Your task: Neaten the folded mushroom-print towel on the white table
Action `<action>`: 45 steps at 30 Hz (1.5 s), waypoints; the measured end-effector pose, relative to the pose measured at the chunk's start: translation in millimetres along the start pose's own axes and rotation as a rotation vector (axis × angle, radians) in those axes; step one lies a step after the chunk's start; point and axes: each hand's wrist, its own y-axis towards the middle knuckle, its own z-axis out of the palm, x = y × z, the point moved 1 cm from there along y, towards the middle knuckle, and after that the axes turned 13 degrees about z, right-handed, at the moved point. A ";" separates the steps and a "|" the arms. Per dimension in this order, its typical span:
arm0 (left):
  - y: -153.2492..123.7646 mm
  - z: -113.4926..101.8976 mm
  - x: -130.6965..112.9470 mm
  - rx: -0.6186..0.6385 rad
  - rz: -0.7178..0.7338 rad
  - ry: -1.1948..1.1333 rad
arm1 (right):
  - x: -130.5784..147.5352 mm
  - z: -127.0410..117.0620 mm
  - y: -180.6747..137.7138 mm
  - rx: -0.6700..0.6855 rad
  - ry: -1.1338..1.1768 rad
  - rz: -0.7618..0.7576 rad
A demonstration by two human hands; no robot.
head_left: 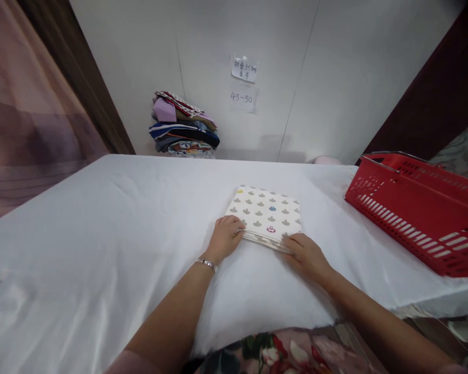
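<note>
A folded cloth (263, 212), white with rows of grey mushroom-like prints and a few coloured ones, lies flat on the white-covered table in front of me. Its several layers show along the near edge. My left hand (226, 234) is closed on the near left corner, fingers over the top. At the near right corner my right hand (304, 254) grips the layers, thumb side up and the other fingers partly hidden beneath the edge. A silver bracelet (207, 264) circles my left wrist.
A red plastic basket (417, 208) stands at the table's right side. Beyond the back edge rises a pile of folded fabrics (185, 127) against the wall. Two handwritten paper notes (244, 70) are stuck to the wall. The white tablecloth (101, 234) has wrinkles. A pinkish curtain (31, 119) hangs at left.
</note>
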 end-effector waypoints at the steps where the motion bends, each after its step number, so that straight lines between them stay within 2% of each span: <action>1: -0.6 -0.8 0.6 0.003 0.005 -0.009 | 0.0 1.0 -0.9 -0.004 -0.013 0.002; 7: -4.0 -3.6 3.9 0.042 0.056 -0.023 | -1.9 9.7 -6.8 -0.066 -0.026 0.017; 12: -2.4 -0.7 4.1 0.019 0.074 0.044 | -5.6 5.8 0.1 -0.092 -0.013 0.049; 16: -1.5 1.0 1.5 0.006 0.092 0.050 | -11.4 1.7 8.9 -0.250 -0.061 0.038; 18: -1.6 1.4 0.2 0.010 0.094 0.053 | -13.3 3.8 8.4 -0.287 -0.063 0.016; 21: -1.6 1.9 -0.7 0.028 0.090 0.062 | -13.6 10.0 2.1 -0.207 -0.048 -0.015; 25: -0.9 1.8 -1.5 0.029 0.096 0.067 | -12.2 12.5 -3.5 -0.122 -0.036 0.024; 31: -1.2 1.3 -1.7 0.036 0.097 0.066 | -2.7 -3.4 4.3 -0.037 -0.010 0.061; 35: -1.1 1.5 -1.6 0.031 0.093 0.065 | 10.6 -12.0 14.1 -0.057 0.076 0.044; 45: -2.2 -1.7 -4.2 0.018 0.086 0.026 | 25.4 19.8 24.0 -0.021 0.034 0.032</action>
